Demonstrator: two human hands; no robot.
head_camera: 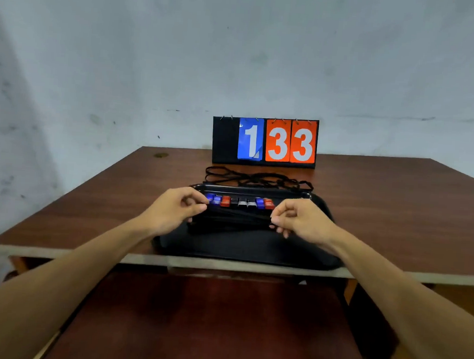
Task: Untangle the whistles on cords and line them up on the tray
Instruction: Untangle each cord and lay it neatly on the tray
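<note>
Head view: at centre frame, left hand (172,211) and right hand (303,223) curl over black cords (239,214) below the whistles (240,202) on the tray (247,248); whether they pinch anything is unclear.

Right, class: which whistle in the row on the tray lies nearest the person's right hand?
The red whistle at the row's right end, closest to the right hand; the other red one sits toward the left.

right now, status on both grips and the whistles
Left grip, right grip curled at cords on tray; hold unclear. Whistles in a row at far end. Cord loops tangled beyond tray.
</note>
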